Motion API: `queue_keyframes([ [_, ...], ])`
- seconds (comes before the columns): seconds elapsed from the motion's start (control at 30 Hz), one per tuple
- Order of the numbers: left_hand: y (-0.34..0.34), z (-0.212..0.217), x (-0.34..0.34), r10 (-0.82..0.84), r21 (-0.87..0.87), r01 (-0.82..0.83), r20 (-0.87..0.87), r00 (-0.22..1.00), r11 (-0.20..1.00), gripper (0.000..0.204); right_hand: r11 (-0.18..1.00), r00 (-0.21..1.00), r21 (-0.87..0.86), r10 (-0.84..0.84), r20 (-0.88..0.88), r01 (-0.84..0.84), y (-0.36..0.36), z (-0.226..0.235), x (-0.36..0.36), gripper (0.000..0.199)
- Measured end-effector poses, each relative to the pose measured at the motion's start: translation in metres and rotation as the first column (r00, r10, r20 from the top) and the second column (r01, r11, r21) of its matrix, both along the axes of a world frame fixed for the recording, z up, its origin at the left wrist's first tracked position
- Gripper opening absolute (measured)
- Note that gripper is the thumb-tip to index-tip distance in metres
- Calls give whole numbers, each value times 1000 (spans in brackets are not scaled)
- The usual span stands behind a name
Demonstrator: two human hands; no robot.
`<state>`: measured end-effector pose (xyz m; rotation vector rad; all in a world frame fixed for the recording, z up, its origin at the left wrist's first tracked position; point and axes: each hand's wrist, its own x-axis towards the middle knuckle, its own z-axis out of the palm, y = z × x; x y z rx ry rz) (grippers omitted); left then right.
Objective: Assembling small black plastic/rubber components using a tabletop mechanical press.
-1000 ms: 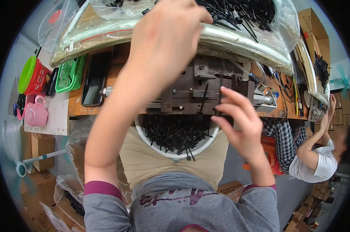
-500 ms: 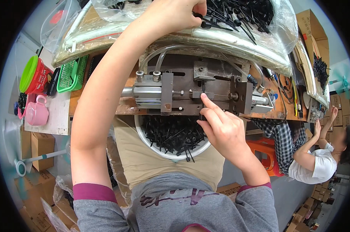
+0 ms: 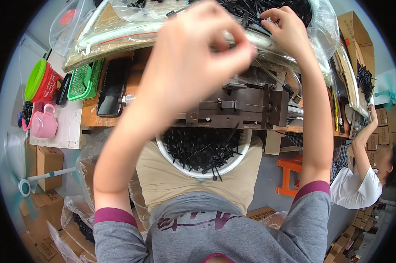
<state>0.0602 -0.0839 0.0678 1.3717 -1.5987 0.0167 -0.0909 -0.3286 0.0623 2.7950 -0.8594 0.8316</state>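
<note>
My left hand [image 3: 206, 52] is raised over the clamping fixture, smeared by motion. Its fingers are curled, and whether anything is in them cannot be made out. At the pile of black cable ties [image 3: 246, 11] on the plastic-covered tray, my right hand [image 3: 290, 33] has thumb and forefinger nearly together on a black cable tie [image 3: 262, 19]. The dark metal fixture [image 3: 237, 118] is partly hidden by my left hand and forearm; its small centre block [image 3: 229, 104] shows. In my lap sits a white basket [image 3: 170, 162] full of black ties.
A phone [image 3: 110, 98], a green basket [image 3: 85, 83], a red tub with a green rim [image 3: 40, 83] and a pink cup [image 3: 44, 122] stand at the left. Hoses and cables [image 3: 290, 87] lie right of the fixture. Another person [image 3: 357, 184] works at far right, near an orange stool [image 3: 287, 175].
My left hand has come back from the pile toward me, over the fixture. My right hand has left the fixture's centre block and reached forward to the pile.
</note>
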Motion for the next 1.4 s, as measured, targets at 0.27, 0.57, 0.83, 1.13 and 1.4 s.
queue_keyframes([
  [0.27,69,-109,-66,20,165,-63,249,968,984,27,988,949,20,142,281,-153,45,3,9,19],
  [0.57,49,-109,-72,9,188,-94,410,912,978,26,717,786,538,21,618,-443,95,11,-43,31],
  [0.83,29,-46,-39,-22,138,-18,282,959,990,21,863,936,420,149,320,-281,181,-38,-88,30],
  [1.13,-98,-8,33,135,101,-167,269,954,981,17,940,971,243,234,48,-239,222,-91,-72,25],
  [1.4,-65,10,21,-79,75,90,-141,987,993,18,953,972,227,223,-77,-200,214,-78,-69,28],
])
